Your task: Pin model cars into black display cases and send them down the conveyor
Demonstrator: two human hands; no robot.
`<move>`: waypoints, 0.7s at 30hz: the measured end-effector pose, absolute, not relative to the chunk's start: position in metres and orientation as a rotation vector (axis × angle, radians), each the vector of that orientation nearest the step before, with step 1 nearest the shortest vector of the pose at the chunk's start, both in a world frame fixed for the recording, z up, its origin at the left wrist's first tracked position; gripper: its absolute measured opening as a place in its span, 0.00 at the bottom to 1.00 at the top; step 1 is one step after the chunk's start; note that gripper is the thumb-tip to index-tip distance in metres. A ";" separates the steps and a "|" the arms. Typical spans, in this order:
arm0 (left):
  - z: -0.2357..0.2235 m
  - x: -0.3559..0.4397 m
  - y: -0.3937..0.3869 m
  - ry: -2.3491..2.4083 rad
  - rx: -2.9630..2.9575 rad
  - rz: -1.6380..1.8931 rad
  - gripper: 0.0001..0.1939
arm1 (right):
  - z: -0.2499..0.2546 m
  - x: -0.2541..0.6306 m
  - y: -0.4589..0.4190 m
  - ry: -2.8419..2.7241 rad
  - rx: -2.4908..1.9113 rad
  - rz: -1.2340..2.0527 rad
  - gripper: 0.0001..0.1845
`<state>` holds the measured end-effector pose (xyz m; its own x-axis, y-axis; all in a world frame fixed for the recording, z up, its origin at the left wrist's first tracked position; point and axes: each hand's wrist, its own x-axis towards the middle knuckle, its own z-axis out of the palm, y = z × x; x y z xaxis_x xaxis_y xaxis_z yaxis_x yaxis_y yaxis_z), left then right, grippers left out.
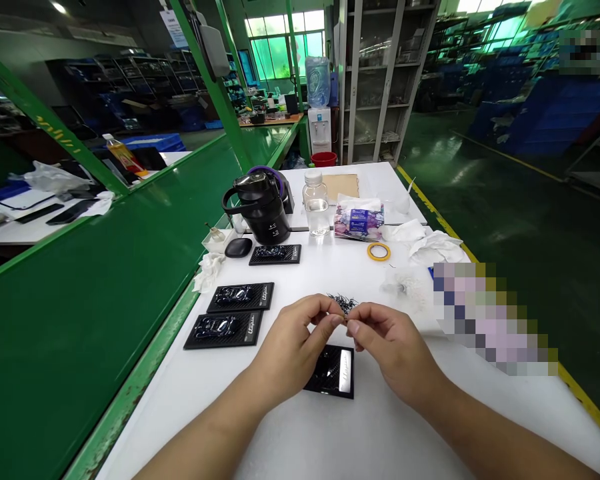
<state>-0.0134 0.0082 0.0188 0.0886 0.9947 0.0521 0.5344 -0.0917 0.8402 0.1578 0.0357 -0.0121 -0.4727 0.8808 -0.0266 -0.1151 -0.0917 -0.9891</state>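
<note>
I record the card nearest me (330, 372) as black carbon-weave, bearing a silver nameplate (346, 371). The loose pieces (343, 303) beyond it are black. The tabletop (380, 433) is white; the bench panel (105, 300) is green. The tape roll (379, 251) is yellow. The tissue pack (359, 222) carries a pink-and-purple floral print. The kettle (260, 210) is black, ringed purple. The bucket (324, 159) is red.

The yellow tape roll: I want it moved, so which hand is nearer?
Right. The right hand is in front of the yellow tape roll, apart from it; the left hand is farther away, front and to its left.
</note>
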 end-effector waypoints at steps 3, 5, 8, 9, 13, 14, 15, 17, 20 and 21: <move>0.018 -0.014 0.008 1.514 1.687 0.879 0.10 | -0.011 0.158 0.036 -1.429 -0.886 1.661 0.11; 0.018 -0.014 0.009 1.510 1.682 0.883 0.10 | -0.010 0.159 0.036 -1.437 -0.893 1.658 0.11; 0.018 -0.014 0.009 1.495 1.697 0.903 0.09 | -0.010 0.159 0.036 -1.431 -0.894 1.654 0.11; 0.018 -0.014 0.009 1.486 1.709 0.914 0.09 | -0.011 0.159 0.036 -1.428 -0.891 1.654 0.11; 0.017 -0.016 0.010 1.448 1.790 0.929 0.07 | -0.014 0.160 0.035 -1.442 -0.890 1.668 0.11; 0.017 -0.017 0.011 1.437 1.820 0.922 0.06 | -0.015 0.160 0.036 -1.452 -0.894 1.671 0.11; 0.016 -0.019 0.012 1.426 1.860 0.917 0.06 | -0.016 0.160 0.036 -1.463 -0.903 1.672 0.11; 0.014 -0.023 0.015 1.402 1.983 0.916 0.06 | -0.018 0.160 0.039 -1.472 -0.933 1.678 0.11; 0.010 -0.028 0.017 1.372 2.285 0.832 0.06 | -0.019 0.159 0.043 -1.475 -0.996 1.759 0.11; 0.010 -0.029 0.018 1.367 2.392 0.770 0.06 | -0.019 0.159 0.044 -1.466 -1.017 1.802 0.11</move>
